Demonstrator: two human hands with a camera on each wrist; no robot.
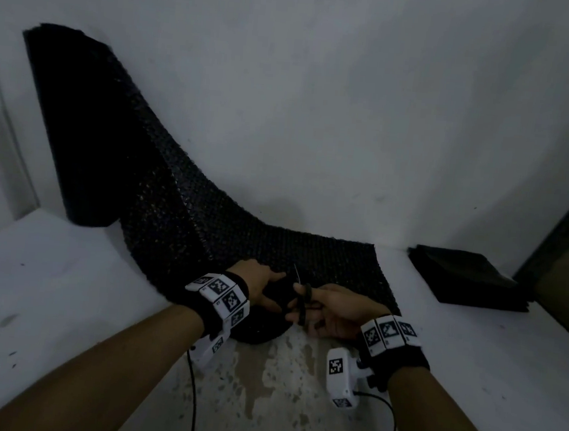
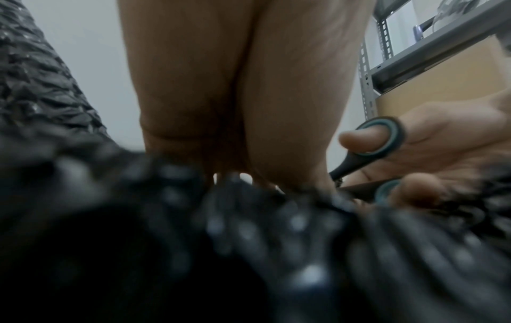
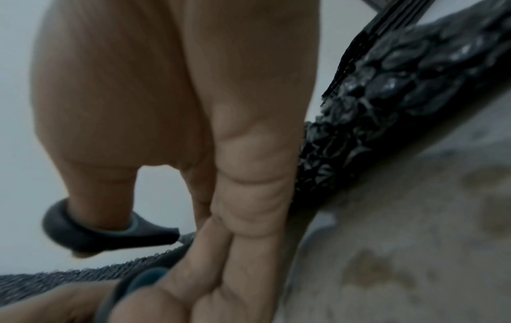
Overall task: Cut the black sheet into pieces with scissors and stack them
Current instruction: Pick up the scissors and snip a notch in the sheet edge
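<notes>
Black sheet (image 1: 180, 213) ran from roll leaning on wall, down across white desk (image 1: 47, 280) to near edge. Left hand (image 1: 263, 287) gripped sheet's near edge, fingers curled on it. Right hand (image 1: 339, 314), just beside left, held scissors (image 1: 301, 297), thumb + fingers through loops, blades at sheet edge. Stack of cut pieces (image 1: 470, 278) lay well apart, R side of desk.

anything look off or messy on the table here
The bare table in front of the black sheet is blotchy, with brownish stains or worn patches between the forearms. Dark specks dot the white surface at left. The stack of cut pieces at right looks tidy.
</notes>
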